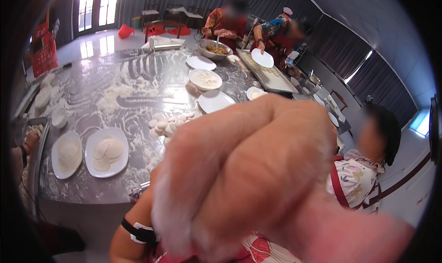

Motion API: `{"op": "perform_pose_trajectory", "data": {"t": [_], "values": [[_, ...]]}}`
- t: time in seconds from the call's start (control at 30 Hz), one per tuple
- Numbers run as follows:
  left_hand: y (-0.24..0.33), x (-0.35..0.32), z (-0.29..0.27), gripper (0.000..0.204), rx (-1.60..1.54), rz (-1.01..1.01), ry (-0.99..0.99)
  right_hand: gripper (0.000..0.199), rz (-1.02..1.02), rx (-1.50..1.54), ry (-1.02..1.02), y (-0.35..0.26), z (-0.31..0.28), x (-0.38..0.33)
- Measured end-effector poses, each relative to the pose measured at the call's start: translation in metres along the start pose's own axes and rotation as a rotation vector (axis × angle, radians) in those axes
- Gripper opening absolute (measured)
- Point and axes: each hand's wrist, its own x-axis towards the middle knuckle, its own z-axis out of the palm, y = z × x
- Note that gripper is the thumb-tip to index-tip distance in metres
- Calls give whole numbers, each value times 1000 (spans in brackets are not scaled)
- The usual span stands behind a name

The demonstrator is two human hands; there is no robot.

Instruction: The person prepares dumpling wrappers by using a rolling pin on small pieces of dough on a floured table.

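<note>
My right hand (248,166) fills the middle of the view, very close and blurred. Its fingers are curled in, dusted white, and whatever they may hold is hidden. A pink sleeve runs back from it to the lower right. Behind it is my left hand (146,203), mostly covered, with a black band on the wrist; its fingers do not show. Just beyond my right hand, a pile of small flattened dough pieces (162,125) lies on the floured metal table (87,189). Round dough wrappers (108,151) rest on a white plate (120,164) to the left.
Another plate of wrappers (68,151) and a small white cup (59,120) stand left. Farther back are a bowl of flour (205,80), white plates (216,102), a metal bowl of filling (202,45) and a tray (281,83). Co-workers stand behind the table and at right.
</note>
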Motion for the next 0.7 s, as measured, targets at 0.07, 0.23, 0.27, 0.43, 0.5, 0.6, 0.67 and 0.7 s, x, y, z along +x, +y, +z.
{"op": "perform_pose_trajectory", "data": {"t": [0.07, 0.23, 0.27, 0.43, 0.5, 0.6, 0.67, 0.7], "values": [[6, 1, -3, 20, 27, 3, -41, 32, 48, -76, -104, 12, 12, -3], [5, 1, -8, 21, 69, -32, -112, 29, 37, -267, -239, 56, 72, -29], [3, 2, -11, 21, 79, -45, -125, 28, 27, -290, -245, 63, 79, -33], [9, 3, -15, 25, 114, -88, -217, 25, 12, -342, -232, 73, 103, -52], [15, 2, -15, 25, 120, -116, -180, 25, 2, -350, -240, 75, 109, -54], [11, 1, -11, 24, 129, -80, -140, 24, -17, -367, -249, 79, 110, -53], [9, 1, -9, 25, 128, -57, -142, 23, -26, -379, -252, 80, 110, -52], [7, 2, -8, 25, 129, -43, -148, 23, -26, -391, -253, 80, 111, -51]]}}
